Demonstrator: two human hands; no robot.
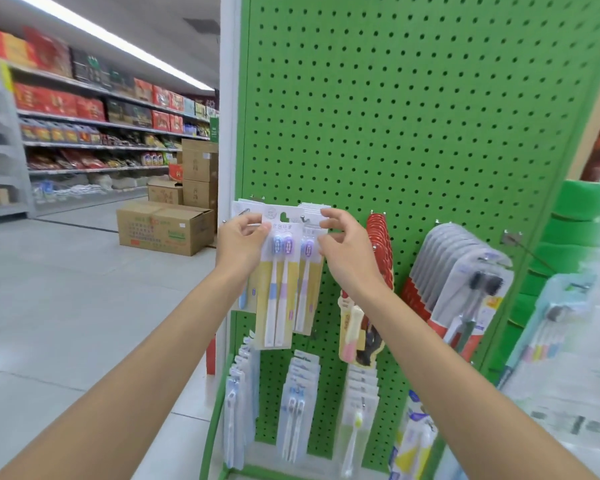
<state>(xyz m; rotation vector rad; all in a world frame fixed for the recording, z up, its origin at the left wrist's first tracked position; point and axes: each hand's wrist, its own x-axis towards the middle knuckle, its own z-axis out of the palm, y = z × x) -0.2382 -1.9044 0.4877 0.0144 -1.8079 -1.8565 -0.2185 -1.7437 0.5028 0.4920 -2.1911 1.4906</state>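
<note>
The left hand (pixel 238 242) pinches the toothbrush pack (pixel 279 289), not hung on the hook (pixel 303 218) yet. The right hand (pixel 347 251) curls by the hanging packs (pixel 309 289), maybe gripping.

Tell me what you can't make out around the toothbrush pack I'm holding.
Head view, whether the pack pinched by the left hand sits on a hook: its own card covers that.
Head view, what the right hand grips, if anything: its curled fingers overlap the stack behind.
Head view, the pack's print: too small to read.
Head view, goods at the right edge: blurred.
</note>
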